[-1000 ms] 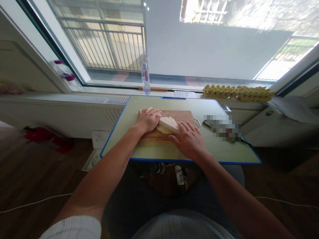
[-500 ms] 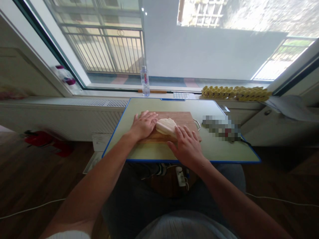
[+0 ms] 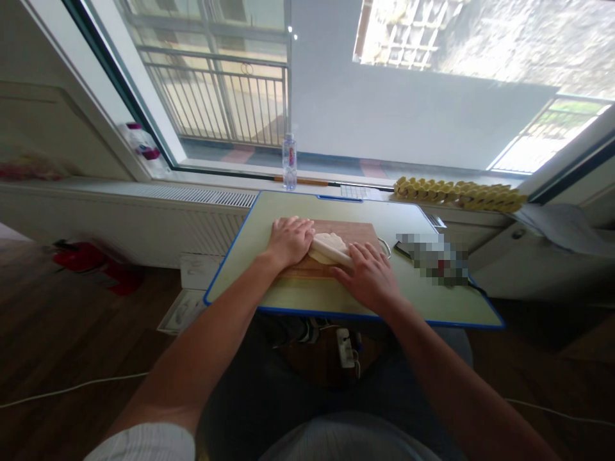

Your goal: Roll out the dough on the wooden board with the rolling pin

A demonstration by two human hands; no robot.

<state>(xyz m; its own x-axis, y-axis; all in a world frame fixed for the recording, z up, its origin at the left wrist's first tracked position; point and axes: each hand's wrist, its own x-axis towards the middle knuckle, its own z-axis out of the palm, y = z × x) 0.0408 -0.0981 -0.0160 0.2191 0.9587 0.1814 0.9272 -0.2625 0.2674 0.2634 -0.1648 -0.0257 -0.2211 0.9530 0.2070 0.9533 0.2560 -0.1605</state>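
Left hand (image 3: 291,242) and right hand (image 3: 369,275), fingers extended, seem to roll a pale cylindrical pin (image 3: 332,249) over flat cream dough (image 3: 335,239). Next push should need even pressure.

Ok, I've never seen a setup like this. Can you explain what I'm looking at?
There's no machine here: these are a person's bare hands. Every picture comes from one camera worn on the head, looking forward and down. On the table lies a wooden board, with flat dough on it. A pale pin lies across the dough; the left hand covers one end, the right hand the other. Whether the fingers curl round it is hidden. Right of the board is a blurred-out item. Beyond the table stands a bottle.
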